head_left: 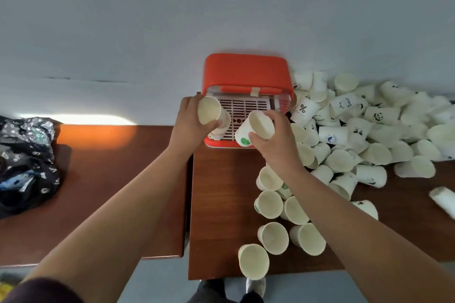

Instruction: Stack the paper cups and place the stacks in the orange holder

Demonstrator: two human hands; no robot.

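The orange holder (246, 71) stands against the wall, its lid raised over a white slotted tray (248, 108). My left hand (189, 123) grips a white paper cup (209, 110) with its mouth turned toward me, in front of the holder's left side. My right hand (273, 140) holds a second cup (256, 128) with a green mark, tilted, just right of the first. The two cups are apart. A large heap of loose paper cups (364, 128) lies to the right of the holder.
Several cups (273, 236) lie on their sides on the brown table (216, 204) under my right forearm. A second brown table (110, 179) at left carries a dark patterned bag (27, 162). A narrow gap separates the tables. A stray cup (443, 200) lies far right.
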